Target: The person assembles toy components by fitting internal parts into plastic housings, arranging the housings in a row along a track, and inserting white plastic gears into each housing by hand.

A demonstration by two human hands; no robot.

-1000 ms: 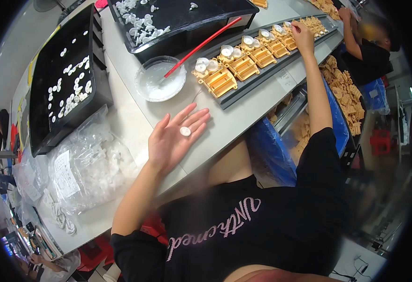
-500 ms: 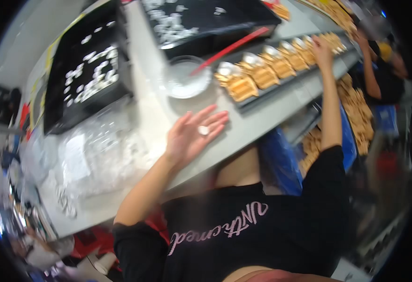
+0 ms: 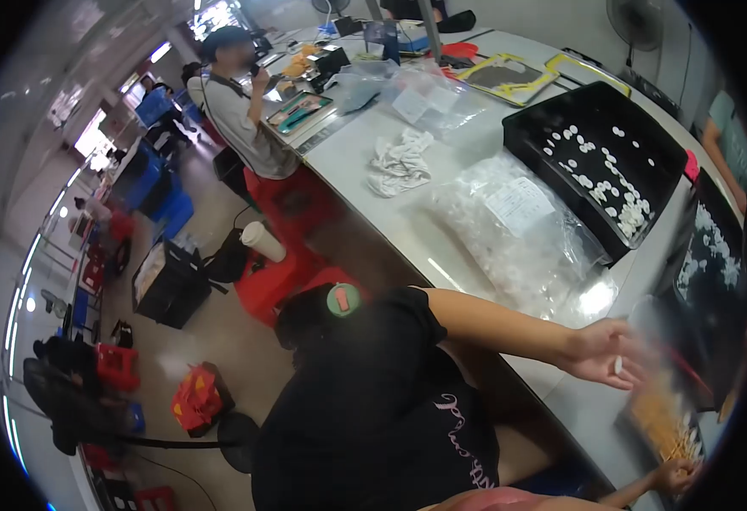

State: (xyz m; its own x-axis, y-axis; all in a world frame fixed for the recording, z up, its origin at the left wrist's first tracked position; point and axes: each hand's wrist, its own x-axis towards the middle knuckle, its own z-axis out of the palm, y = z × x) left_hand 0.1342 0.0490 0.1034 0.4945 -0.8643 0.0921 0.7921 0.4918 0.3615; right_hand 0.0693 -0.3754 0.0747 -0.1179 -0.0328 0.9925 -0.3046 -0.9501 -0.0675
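My left hand [image 3: 603, 351] is palm up over the table's right side, its fingers stretched out and blurred at the tips. A small white disc [image 3: 618, 366] lies on the fingers. Low at the right edge, my right hand [image 3: 676, 475] has its fingers curled at the near end of a row of golden pieces with white discs [image 3: 664, 422] in a dark tray. What those fingers pinch, if anything, cannot be made out. Just beyond my left hand, a clear tub and a red stick [image 3: 686, 368] are smeared by motion.
A black tray [image 3: 552, 136] holds scattered white discs; another dark tray [image 3: 718, 294] with white pieces stands at right. A clear plastic bag [image 3: 509, 247] and a crumpled white cloth [image 3: 400, 163] lie on the table. Another person [image 3: 250, 119] stands at its far end. A cup [image 3: 263, 242] rests on a red stool.
The view has swung left, so both hands and the row now appear far right. The white disc stays on my left hand. My right hand is still at the row.
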